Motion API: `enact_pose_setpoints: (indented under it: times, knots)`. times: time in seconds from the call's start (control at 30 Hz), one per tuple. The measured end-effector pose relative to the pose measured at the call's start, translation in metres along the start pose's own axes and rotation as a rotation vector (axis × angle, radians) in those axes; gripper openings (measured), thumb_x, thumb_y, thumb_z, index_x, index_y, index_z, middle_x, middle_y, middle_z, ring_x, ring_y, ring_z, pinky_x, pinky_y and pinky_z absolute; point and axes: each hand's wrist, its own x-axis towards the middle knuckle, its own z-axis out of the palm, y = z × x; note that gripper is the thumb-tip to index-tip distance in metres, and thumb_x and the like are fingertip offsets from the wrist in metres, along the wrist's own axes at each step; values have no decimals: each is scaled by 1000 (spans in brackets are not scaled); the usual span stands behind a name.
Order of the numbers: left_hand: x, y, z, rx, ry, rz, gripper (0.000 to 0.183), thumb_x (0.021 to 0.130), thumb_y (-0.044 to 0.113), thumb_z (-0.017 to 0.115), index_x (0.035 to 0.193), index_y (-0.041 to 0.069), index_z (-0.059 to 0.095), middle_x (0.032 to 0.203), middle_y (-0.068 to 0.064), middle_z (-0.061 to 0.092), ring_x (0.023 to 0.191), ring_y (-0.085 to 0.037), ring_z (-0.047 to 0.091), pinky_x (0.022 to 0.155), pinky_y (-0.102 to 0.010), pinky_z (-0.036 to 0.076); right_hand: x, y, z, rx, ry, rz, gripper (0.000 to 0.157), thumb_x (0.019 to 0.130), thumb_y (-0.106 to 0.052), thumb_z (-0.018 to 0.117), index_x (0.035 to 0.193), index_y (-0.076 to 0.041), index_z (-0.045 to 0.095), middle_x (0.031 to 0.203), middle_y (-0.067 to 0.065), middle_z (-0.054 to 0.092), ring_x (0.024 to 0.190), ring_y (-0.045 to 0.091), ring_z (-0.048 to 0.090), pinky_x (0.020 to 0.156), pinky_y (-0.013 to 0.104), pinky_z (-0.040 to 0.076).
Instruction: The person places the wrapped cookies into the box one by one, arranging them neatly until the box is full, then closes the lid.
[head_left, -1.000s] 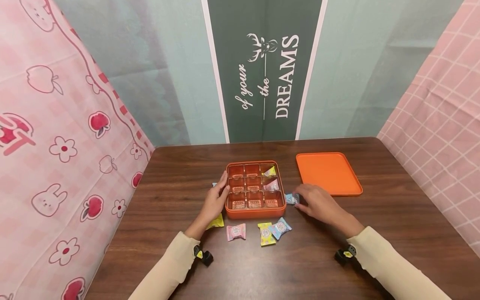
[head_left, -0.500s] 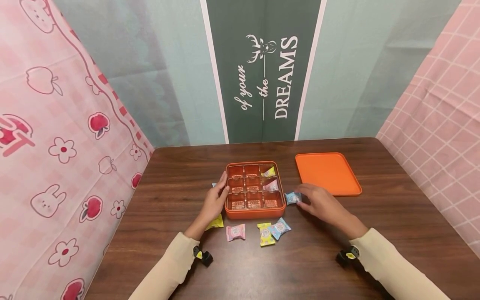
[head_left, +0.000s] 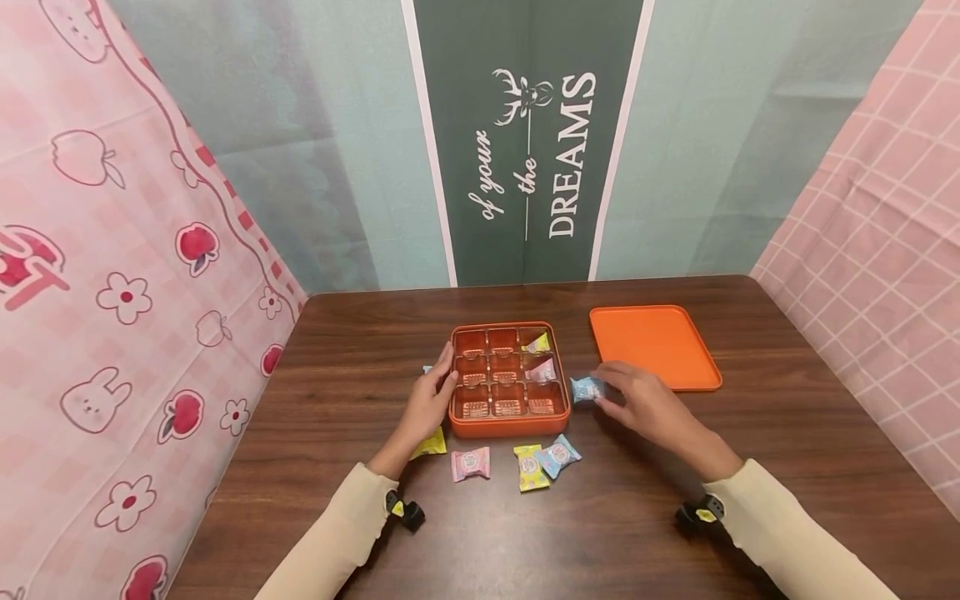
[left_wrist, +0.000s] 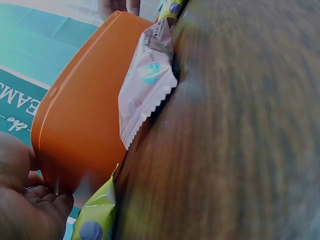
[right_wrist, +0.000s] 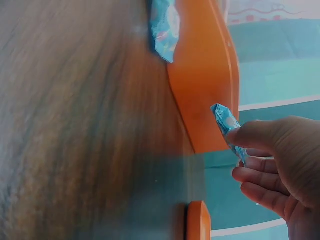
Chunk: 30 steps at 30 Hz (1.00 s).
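In the head view, an orange box with clear square compartments stands mid-table. A yellow candy lies in its back right compartment and a pink candy in the one before it. My left hand rests against the box's left side, its fingers along the wall. To the right of the box, my right hand pinches a blue wrapped candy between thumb and fingers. The right wrist view has this candy raised in front of the box wall.
An orange lid lies at the back right. Before the box lie a pink candy, a yellow candy and a blue candy overlapping it. Another yellow candy is partly covered by my left wrist.
My right hand has shifted slightly to the right, and the blue candy in its fingers has turned and shifted a little. My left hand stays against the box.
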Motion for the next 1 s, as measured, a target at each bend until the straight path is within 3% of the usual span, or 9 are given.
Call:
enact_pose_setpoints:
  times: [0.33, 0.5, 0.7, 1.0]
  knots:
    - [0, -1, 0, -5, 0, -15, 49, 108, 9, 49, 154, -3, 35, 163, -11, 29, 149, -20, 29, 120, -40, 26, 4, -11, -13, 13, 75, 8, 46, 75, -7, 89, 117, 1, 72, 117, 18, 69, 101, 33, 68, 83, 51, 59]
    - [1, -1, -1, 0, 3, -4, 49, 108, 11, 49, 153, -3, 35, 163, -12, 30, 149, -21, 29, 120, -40, 26, 7, -20, -17, 72, 120, -5, 46, 73, -6, 90, 115, 0, 73, 115, 16, 70, 102, 32, 68, 85, 51, 59]
    - [1, -1, -1, 6, 2, -13, 49, 108, 11, 49, 154, -2, 35, 163, -12, 29, 149, -20, 28, 121, -41, 26, 11, -29, -15, 114, 134, -31, 42, 73, -4, 90, 111, 0, 74, 111, 13, 71, 97, 28, 67, 80, 47, 60]
    - [1, 0, -1, -8, 0, -11, 49, 108, 10, 49, 153, -3, 35, 163, -13, 29, 150, -21, 28, 121, -41, 26, 17, -37, -7, 157, 130, -60, 39, 75, -8, 90, 109, -1, 75, 110, 12, 72, 98, 28, 70, 84, 48, 59]
